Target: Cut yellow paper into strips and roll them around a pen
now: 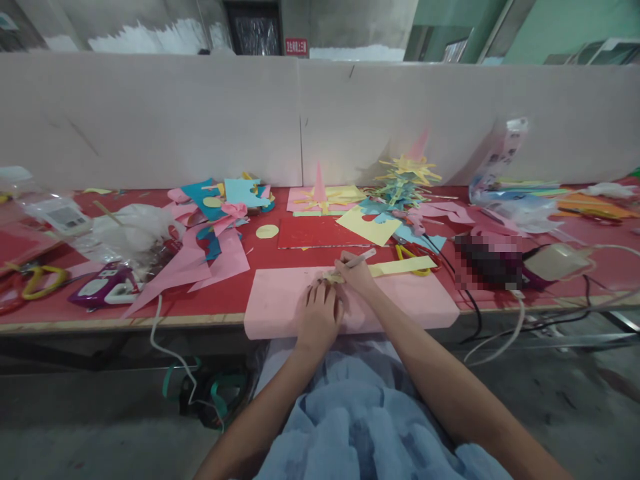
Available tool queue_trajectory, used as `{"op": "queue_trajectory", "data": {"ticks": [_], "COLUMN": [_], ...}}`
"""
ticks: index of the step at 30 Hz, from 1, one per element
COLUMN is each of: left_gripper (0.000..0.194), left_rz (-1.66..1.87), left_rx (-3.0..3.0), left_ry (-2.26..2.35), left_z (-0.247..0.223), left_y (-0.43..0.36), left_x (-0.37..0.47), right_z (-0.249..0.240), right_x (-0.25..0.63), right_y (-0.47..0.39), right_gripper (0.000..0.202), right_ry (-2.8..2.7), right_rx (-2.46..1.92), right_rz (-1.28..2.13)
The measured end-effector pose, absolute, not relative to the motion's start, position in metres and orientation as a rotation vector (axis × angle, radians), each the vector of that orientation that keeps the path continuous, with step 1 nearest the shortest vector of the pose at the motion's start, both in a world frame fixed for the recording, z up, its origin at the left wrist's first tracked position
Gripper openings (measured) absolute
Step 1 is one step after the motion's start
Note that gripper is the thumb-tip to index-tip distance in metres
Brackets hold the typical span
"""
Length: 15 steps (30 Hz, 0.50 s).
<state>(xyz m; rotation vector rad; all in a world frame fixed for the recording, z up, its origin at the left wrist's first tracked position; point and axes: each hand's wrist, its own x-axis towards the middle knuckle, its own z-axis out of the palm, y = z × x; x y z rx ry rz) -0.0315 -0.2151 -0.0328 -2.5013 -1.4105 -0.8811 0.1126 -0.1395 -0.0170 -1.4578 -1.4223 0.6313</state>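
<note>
A large pink sheet point(280, 300) lies at the table's front edge, its near part hanging over. My left hand point(321, 312) rests on it with fingers spread, fingertips at a small pale yellow piece point(332, 275). Just to the right, my right hand point(354, 273) is closed around a whitish pen point(364, 257), its tip hidden near the yellow piece. A yellow paper strip point(407, 265) runs rightward from my right hand, over yellow-handled scissors point(425, 252).
Behind are a red sheet point(315, 233), a yellow circle point(267, 231) and a layered paper tree point(406, 183). Paper scraps and a purple device point(100, 287) lie left. Cables, a white adapter point(557, 261) and a clear bag point(525, 210) lie right. A pale partition point(200, 120) stands behind.
</note>
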Motion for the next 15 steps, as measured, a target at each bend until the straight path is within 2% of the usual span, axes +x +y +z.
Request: {"op": "queue_trajectory", "data": {"ticks": [10, 15], "left_gripper": [0.028, 0.028], "left_rz": [-0.868, -0.871], "left_rx": [-2.518, -2.514], "left_ry": [-1.425, -1.432], "left_z": [-0.0325, -0.0300], "left_y": [-0.2149, -0.2162], "left_x": [-0.0318, -0.0320], "right_z": [-0.0108, -0.0126], "right_x": [0.1105, 0.1121], "right_y": [-0.1430, -0.1421], "right_gripper": [0.027, 0.028], "right_ry": [-1.437, -1.400], "right_rx": [-1.486, -1.449], "right_rz": [0.547, 0.616]}}
